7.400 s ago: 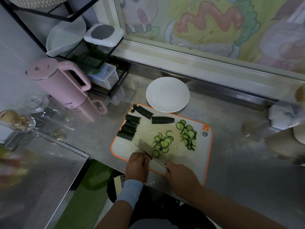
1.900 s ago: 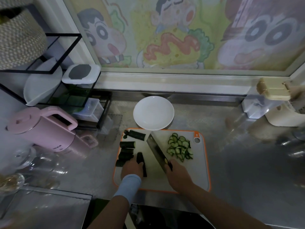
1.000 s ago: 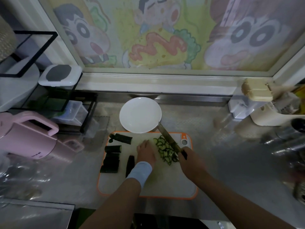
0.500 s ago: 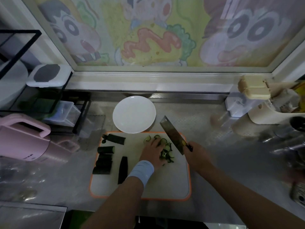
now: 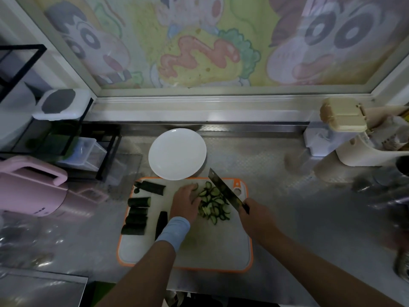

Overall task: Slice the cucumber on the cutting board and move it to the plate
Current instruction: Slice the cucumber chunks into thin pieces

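A pile of thin cucumber slices [image 5: 213,202] lies on the orange-rimmed white cutting board [image 5: 208,251]. My left hand [image 5: 184,201] rests against the pile's left side, fingers slightly curved around it. My right hand [image 5: 254,214] grips the handle of a cleaver [image 5: 223,189], whose blade stands on edge along the pile's right side. Several uncut dark green cucumber chunks [image 5: 136,214] lie on the board's left part. The white plate [image 5: 177,154] stands bare just beyond the board's far edge.
A pink kettle [image 5: 31,187] and a black wire rack [image 5: 73,138] with containers stand at the left. White and beige appliances [image 5: 345,134] crowd the back right. The steel counter [image 5: 298,207] runs to a window ledge behind.
The cleaver has come down from above the board to the right side of the slices. My left hand stays pressed against the pile, which now sits bunched between hand and blade.
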`<state>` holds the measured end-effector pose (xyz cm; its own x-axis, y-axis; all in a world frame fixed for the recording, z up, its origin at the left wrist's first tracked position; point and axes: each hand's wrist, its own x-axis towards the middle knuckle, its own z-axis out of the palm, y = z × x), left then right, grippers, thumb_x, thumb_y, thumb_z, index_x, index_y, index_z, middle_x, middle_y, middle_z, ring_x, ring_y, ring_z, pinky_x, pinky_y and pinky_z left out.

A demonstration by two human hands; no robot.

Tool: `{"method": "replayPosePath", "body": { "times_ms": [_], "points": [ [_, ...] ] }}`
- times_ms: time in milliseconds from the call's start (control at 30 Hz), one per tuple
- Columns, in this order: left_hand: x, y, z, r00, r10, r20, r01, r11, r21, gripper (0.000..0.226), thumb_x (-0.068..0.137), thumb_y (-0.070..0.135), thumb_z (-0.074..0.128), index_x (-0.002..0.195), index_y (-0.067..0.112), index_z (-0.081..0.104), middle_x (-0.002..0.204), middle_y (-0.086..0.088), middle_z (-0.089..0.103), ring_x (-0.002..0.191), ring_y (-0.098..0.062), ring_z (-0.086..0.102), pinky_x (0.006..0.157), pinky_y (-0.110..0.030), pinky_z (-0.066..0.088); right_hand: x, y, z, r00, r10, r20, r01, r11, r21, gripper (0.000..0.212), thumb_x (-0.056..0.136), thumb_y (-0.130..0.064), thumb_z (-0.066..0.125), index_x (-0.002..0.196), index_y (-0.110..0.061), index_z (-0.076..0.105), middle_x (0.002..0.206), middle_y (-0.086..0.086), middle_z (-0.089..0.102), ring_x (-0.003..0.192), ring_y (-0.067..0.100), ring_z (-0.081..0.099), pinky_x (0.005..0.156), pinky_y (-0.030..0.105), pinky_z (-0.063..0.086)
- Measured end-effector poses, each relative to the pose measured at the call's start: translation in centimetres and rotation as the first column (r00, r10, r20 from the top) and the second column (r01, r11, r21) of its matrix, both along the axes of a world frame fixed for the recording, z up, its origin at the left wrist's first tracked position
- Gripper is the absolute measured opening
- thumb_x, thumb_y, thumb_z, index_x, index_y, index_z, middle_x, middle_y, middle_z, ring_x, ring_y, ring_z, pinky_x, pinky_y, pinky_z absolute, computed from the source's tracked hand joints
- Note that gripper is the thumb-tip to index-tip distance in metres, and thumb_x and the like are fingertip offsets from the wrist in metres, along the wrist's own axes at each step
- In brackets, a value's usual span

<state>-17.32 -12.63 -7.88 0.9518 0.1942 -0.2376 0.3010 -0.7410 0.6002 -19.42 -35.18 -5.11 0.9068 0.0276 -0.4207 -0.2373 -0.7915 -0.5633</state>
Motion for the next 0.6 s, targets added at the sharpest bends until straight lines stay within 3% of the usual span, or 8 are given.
{"method": "replayPosePath", "body": {
  "times_ms": [133, 267, 367, 500, 600],
  "points": [
    [-0.3, -0.8, -0.1, 0.997, -0.043, -0.064, 0.040, 0.998, -0.045, 0.045, 0.087, 0.022, 0.061, 0.131, 0.015, 0.052, 0.130, -0.007, 0.052, 0.121, -0.026, 0.046, 0.105, -0.038, 0.037, 0.0, 0.0, 0.3, 0.998, 0.048, 0.036, -0.048, 0.999, -0.018, 0.024, 0.095, -0.037, 0.047, 0.076, -0.022, 0.045, 0.063, -0.001, 0.051, 0.053, 0.017, 0.049, 0.048, 0.029, 0.034],
    [0.3, -1.3, 1.0, 0.986, 0.112, 0.126, -0.114, 0.993, 0.015, 0.032, 0.090, 0.004, 0.047, 0.118, 0.010, 0.061, 0.121, -0.010, 0.056, 0.115, -0.026, 0.048, 0.098, -0.028, 0.035, 0.5, -0.8, 0.8, 0.994, 0.042, 0.102, -0.033, 0.996, -0.086, 0.021, 0.095, -0.038, 0.045, 0.079, -0.023, 0.046, 0.064, -0.003, 0.054, 0.055, 0.016, 0.053, 0.047, 0.028, 0.037],
    [0.9, -0.5, 0.8, 0.993, 0.120, 0.003, -0.120, 0.991, 0.066, 0.040, 0.089, 0.001, 0.044, 0.128, 0.009, 0.052, 0.132, -0.012, 0.049, 0.124, -0.030, 0.040, 0.105, -0.036, 0.033, 0.9, -1.1, 0.7, 0.990, 0.073, 0.121, -0.057, 0.990, -0.131, 0.019, 0.093, -0.038, 0.043, 0.080, -0.024, 0.043, 0.067, -0.002, 0.055, 0.060, 0.021, 0.055, 0.053, 0.032, 0.042],
    [-0.1, -1.2, 1.6, 0.995, -0.064, -0.081, 0.056, 0.994, -0.096, 0.042, 0.094, 0.004, 0.040, 0.133, 0.016, 0.051, 0.131, -0.002, 0.054, 0.121, -0.021, 0.049, 0.099, -0.021, 0.034, 0.6, -0.8, 0.6, 0.970, 0.206, 0.130, -0.181, 0.966, -0.185, 0.021, 0.092, -0.040, 0.044, 0.084, -0.022, 0.048, 0.067, -0.003, 0.052, 0.061, 0.022, 0.051, 0.052, 0.030, 0.034],
    [-0.9, -0.8, 2.0, 1.000, 0.016, 0.005, -0.015, 0.993, -0.118, 0.037, 0.093, 0.004, 0.043, 0.126, 0.014, 0.057, 0.126, -0.003, 0.057, 0.117, -0.021, 0.052, 0.095, -0.019, 0.034, 0.1, -0.5, 0.9, 0.961, 0.226, 0.163, -0.195, 0.963, -0.184, 0.021, 0.092, -0.042, 0.043, 0.081, -0.025, 0.045, 0.064, -0.005, 0.050, 0.059, 0.021, 0.051, 0.052, 0.029, 0.036]
  ]
}}
